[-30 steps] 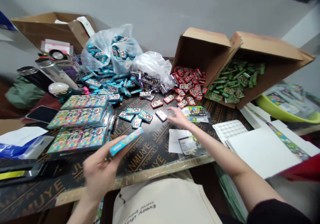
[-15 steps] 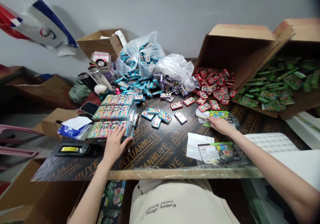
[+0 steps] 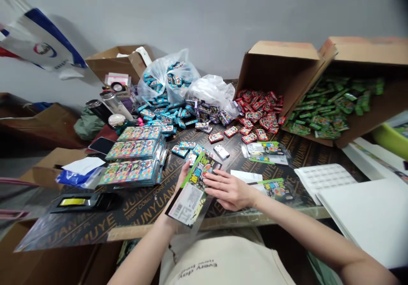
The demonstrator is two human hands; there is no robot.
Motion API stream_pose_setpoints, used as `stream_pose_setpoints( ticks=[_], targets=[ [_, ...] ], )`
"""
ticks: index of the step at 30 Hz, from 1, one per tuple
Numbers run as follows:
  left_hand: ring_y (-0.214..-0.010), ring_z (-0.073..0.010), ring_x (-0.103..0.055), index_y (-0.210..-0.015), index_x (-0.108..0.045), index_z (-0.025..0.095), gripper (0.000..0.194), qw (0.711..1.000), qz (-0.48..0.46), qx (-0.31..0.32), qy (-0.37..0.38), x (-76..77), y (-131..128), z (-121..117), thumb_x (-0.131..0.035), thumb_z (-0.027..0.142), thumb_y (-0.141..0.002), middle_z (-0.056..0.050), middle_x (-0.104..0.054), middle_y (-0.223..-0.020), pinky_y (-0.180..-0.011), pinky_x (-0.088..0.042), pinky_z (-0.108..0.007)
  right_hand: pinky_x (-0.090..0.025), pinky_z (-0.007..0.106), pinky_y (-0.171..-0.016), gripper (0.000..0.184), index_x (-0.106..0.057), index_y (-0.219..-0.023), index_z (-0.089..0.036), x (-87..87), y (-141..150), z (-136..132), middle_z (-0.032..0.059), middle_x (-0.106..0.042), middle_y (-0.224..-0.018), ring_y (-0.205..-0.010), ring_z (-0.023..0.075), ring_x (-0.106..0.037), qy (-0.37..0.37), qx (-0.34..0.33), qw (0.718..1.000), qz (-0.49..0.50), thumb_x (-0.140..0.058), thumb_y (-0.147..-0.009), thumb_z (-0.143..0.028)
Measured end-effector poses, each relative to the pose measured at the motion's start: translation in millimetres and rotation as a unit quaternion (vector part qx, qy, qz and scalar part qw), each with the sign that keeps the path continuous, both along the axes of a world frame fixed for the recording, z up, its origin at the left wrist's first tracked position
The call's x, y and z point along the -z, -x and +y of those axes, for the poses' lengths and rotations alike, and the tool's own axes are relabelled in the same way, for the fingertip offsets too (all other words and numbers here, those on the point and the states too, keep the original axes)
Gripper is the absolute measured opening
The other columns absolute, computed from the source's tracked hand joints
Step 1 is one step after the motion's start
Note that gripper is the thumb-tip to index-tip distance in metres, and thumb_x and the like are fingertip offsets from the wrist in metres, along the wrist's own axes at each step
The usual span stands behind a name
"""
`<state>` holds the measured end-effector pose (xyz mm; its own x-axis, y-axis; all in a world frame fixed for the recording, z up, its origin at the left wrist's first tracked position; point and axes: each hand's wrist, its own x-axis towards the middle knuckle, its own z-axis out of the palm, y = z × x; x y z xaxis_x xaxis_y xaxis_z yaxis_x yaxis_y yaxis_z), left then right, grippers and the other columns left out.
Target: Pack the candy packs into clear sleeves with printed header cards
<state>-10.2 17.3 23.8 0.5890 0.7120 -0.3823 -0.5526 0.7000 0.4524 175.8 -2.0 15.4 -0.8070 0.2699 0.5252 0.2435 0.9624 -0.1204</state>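
Note:
My left hand (image 3: 182, 175) is closed around a clear plastic packet with a black and green printed card (image 3: 199, 170), held tilted above the table's front edge. A white barcode label shows on its lower half. The packet hides most of the left fingers. My right hand (image 3: 231, 189) lies with outstretched fingers across the packet's right side. Beyond the packet are several small blue boxes (image 3: 180, 150) and a white-faced box (image 3: 221, 152). Two similar packets lie to the right, one farther back (image 3: 267, 151) and one nearer (image 3: 276, 189), beside a white paper (image 3: 245, 176).
Stacks of wrapped colourful boxes (image 3: 130, 170) stand at left, behind a tape dispenser (image 3: 83, 202). Blue, purple and red boxes (image 3: 259, 106) are heaped at the back. Cartons (image 3: 277, 70) stand back right, one holding green boxes (image 3: 321, 111). White trays (image 3: 325, 179) lie at right.
My left hand has left the stacked boxes and now holds a packet in front of me. My right hand has come leftward from the back packets onto it. The view has shifted slightly.

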Motion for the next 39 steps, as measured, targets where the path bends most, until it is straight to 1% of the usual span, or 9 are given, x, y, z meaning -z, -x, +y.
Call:
stream_pose_setpoints(
  ticks=[3, 5, 7, 10, 15, 20, 26, 33, 39],
  targets=[
    [-0.086, -0.0220, -0.063, -0.114, -0.051, 0.011, 0.048, 1.000, -0.017, 0.009, -0.015, -4.1, 2.2, -6.3, -0.048, 0.043, -0.079, -0.009, -0.068, -0.092, -0.083, -0.045, -0.037, -0.039, 0.043, -0.094, 0.034, -0.051, -0.113, -0.016, -4.2, -1.4, 6.4, 0.0123, -0.056, -0.116, -0.113, 0.0225, -0.047, 0.094, 0.122, 0.978, 0.138, -0.049, -0.079, -0.022],
    [-0.092, -0.0238, -0.061, -0.114, -0.052, 0.010, 0.046, 0.999, -0.028, 0.018, -0.034, -2.4, 0.1, -10.7, -0.050, 0.038, -0.078, -0.010, -0.067, -0.093, -0.087, -0.042, -0.038, -0.044, 0.038, -0.085, 0.029, -0.054, -0.105, -0.017, -9.7, 1.7, 14.9, 0.0102, -0.060, -0.102, -0.097, 0.0204, -0.055, 0.178, 0.239, 0.926, 0.231, -0.055, -0.077, -0.024],
    [-0.092, -0.0245, -0.061, -0.112, -0.053, 0.009, 0.044, 0.998, -0.007, 0.018, -0.062, 1.8, -4.1, -12.9, -0.053, 0.035, -0.076, -0.010, -0.068, -0.090, -0.087, -0.042, -0.038, -0.046, 0.033, -0.075, 0.029, -0.056, -0.098, -0.017, -14.6, 8.4, 23.0, 0.0060, -0.061, -0.088, -0.082, 0.0176, -0.057, 0.270, 0.290, 0.880, 0.262, -0.063, -0.072, -0.027],
    [-0.086, -0.0244, -0.062, -0.111, -0.055, 0.012, 0.047, 0.991, 0.059, 0.007, -0.120, 7.8, -9.5, -11.1, -0.061, 0.034, -0.070, -0.007, -0.068, -0.085, -0.080, -0.045, -0.036, -0.043, 0.026, -0.065, 0.028, -0.058, -0.083, -0.017, -18.8, 17.5, 31.1, 0.0002, -0.056, -0.075, -0.070, 0.0139, -0.052, 0.349, 0.263, 0.868, 0.236, -0.072, -0.062, -0.028],
    [-0.086, -0.0239, -0.059, -0.112, -0.056, 0.017, 0.062, 0.966, 0.125, 0.034, -0.223, 4.8, -2.8, -12.0, -0.071, 0.039, -0.057, -0.006, -0.066, -0.090, -0.073, -0.045, -0.031, -0.037, 0.024, -0.066, 0.022, -0.056, -0.060, -0.015, -30.0, 9.7, 39.9, -0.0010, -0.052, -0.066, -0.070, 0.0135, -0.047, 0.343, 0.185, 0.906, 0.163, -0.072, -0.064, -0.029],
    [-0.089, -0.0234, -0.056, -0.111, -0.058, 0.016, 0.051, 0.952, 0.174, 0.072, -0.241, -10.6, 9.0, -23.9, -0.067, 0.031, -0.063, -0.009, -0.062, -0.102, -0.079, -0.042, -0.034, -0.036, 0.025, -0.071, 0.023, -0.058, -0.080, -0.016, -51.2, -8.3, 43.7, -0.0008, -0.056, -0.074, -0.073, 0.0136, -0.047, 0.358, 0.127, 0.923, 0.059, -0.066, -0.070, -0.036],
    [-0.090, -0.0221, -0.054, -0.099, -0.065, 0.011, 0.035, 0.944, 0.199, 0.046, -0.258, -14.9, 2.7, -25.3, -0.064, 0.026, -0.068, -0.008, -0.065, -0.093, -0.087, -0.034, -0.031, -0.040, 0.024, -0.072, 0.069, -0.048, -0.112, -0.018, -48.8, -12.3, 47.3, 0.0001, -0.057, -0.088, -0.080, 0.0149, -0.051, 0.453, 0.069, 0.887, 0.047, -0.076, -0.054, -0.041],
    [-0.093, -0.0238, -0.053, -0.100, -0.063, 0.017, 0.045, 0.949, 0.211, 0.019, -0.233, -12.1, -1.8, -33.0, -0.070, 0.031, -0.058, -0.006, -0.063, -0.094, -0.082, -0.038, -0.032, -0.037, 0.027, -0.080, 0.031, -0.063, -0.071, -0.015, -47.7, -7.7, 44.8, -0.0002, -0.057, -0.071, -0.082, 0.0166, -0.048, 0.423, 0.090, 0.900, 0.061, -0.070, -0.062, -0.043],
    [-0.089, -0.0212, -0.054, -0.100, -0.062, 0.013, 0.038, 0.930, 0.250, 0.026, -0.267, -7.5, 1.1, -29.1, -0.067, 0.026, -0.064, -0.006, -0.064, -0.093, -0.081, -0.038, -0.028, -0.041, 0.021, -0.062, 0.053, -0.055, -0.104, -0.017, -50.9, -4.9, 47.2, -0.0003, -0.057, -0.085, -0.068, 0.0108, -0.049, 0.480, 0.045, 0.874, 0.068, -0.074, -0.058, -0.038]
  ],
)
